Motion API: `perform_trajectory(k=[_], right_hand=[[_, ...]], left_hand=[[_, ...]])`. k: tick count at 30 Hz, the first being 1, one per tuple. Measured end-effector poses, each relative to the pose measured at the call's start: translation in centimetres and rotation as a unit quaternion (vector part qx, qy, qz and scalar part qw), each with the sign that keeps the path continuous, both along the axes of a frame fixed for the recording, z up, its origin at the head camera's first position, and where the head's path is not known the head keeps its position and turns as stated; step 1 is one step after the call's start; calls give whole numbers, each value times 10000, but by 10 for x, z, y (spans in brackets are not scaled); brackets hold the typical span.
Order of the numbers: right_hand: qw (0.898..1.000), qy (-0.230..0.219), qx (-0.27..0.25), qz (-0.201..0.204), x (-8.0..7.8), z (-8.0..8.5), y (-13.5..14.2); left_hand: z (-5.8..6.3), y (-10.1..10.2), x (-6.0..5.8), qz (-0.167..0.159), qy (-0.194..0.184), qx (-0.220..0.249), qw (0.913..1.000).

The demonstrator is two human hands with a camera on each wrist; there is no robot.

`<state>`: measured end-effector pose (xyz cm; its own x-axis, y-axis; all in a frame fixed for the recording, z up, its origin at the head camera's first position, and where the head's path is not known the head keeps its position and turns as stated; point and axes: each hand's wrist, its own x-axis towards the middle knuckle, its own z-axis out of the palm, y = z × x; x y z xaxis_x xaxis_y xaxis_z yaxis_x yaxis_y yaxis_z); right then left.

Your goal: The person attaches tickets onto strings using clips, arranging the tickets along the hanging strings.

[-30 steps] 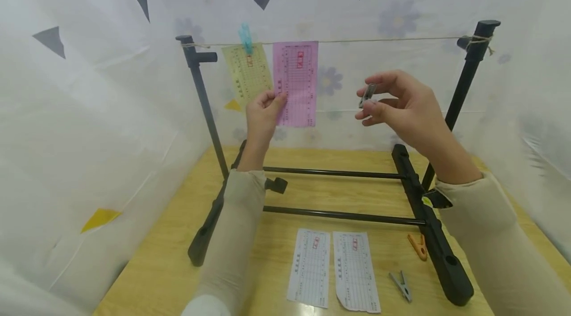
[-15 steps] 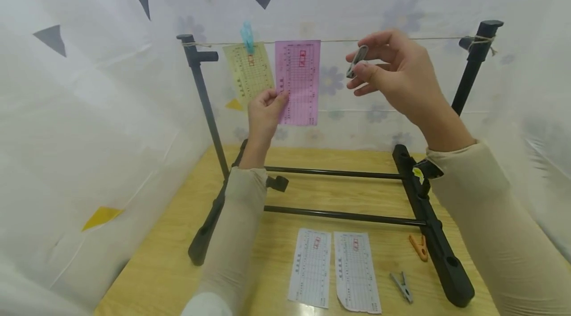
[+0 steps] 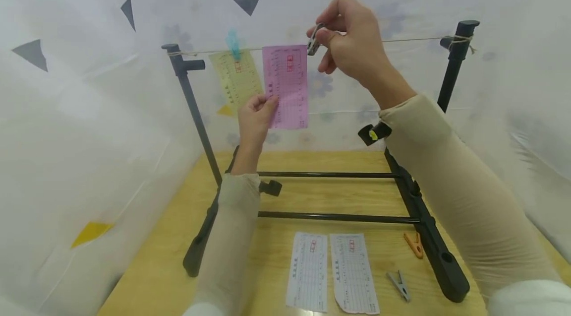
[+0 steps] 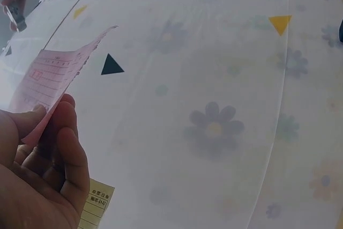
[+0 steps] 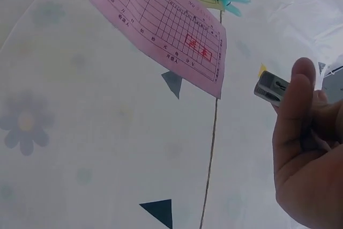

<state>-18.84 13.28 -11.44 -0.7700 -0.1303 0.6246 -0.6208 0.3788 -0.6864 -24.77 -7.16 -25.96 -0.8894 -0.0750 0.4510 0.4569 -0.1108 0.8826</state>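
Note:
My left hand [image 3: 255,118] pinches the left edge of a pink receipt slip [image 3: 289,90] between thumb and fingers. The slip stands upright, its top edge at the height of a twine line [image 3: 412,39]. Just right of its top corner, my right hand [image 3: 352,38] pinches a grey clothespin [image 3: 314,39], which is apart from the slip in the right wrist view. A yellow receipt slip [image 3: 234,75] hangs tilted from the line under a light-blue clothespin [image 3: 233,44], partly behind the left hand.
Black posts [image 3: 455,68] hold the twine at both ends above a black frame base. Two white receipt slips [image 3: 307,271] lie side by side on the wooden table [image 3: 330,159]. To their right are an orange clothespin [image 3: 415,245] and another grey clothespin [image 3: 399,286].
My right hand has moved up and left with the grey clothespin, from well right of the pink slip to beside its top corner. The left hand still holds the slip at the line.

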Motion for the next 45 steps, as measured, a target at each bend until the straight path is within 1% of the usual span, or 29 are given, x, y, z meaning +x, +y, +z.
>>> perform_trajectory(k=[5,9,12,15,20,24,27,33,40,45], right_hand=[[9993,-86,327,-141,-12,10,-23],[9985,-63,508,-191,-19,16,-37],[9979,-67,608,-212,-25,19,-48],[9970,-231,701,-241,-30,21,-57],[9938,-598,846,-412,-37,19,-66],[9913,-865,928,-361,-40,20,-73],[9890,-1059,979,-342,-43,22,-75],[9837,-1445,996,-402,-46,24,-72],[9764,-1557,1469,-272,-47,26,-71],[9724,-1721,1570,-106,-47,29,-67]], left_hand=[[-1,-4,1,-18,-16,109,9999],[1,-5,1,-98,6,91,9999],[2,-9,3,17,-53,71,10000],[1,-14,6,104,-130,59,9998],[-4,-21,9,35,-145,-42,9999],[-6,-26,10,130,-103,-25,9999],[-6,-28,10,141,-52,29,9999],[-4,-25,9,77,48,11,10000],[-3,-25,8,122,145,47,9998],[-3,-23,7,110,126,62,9998]])
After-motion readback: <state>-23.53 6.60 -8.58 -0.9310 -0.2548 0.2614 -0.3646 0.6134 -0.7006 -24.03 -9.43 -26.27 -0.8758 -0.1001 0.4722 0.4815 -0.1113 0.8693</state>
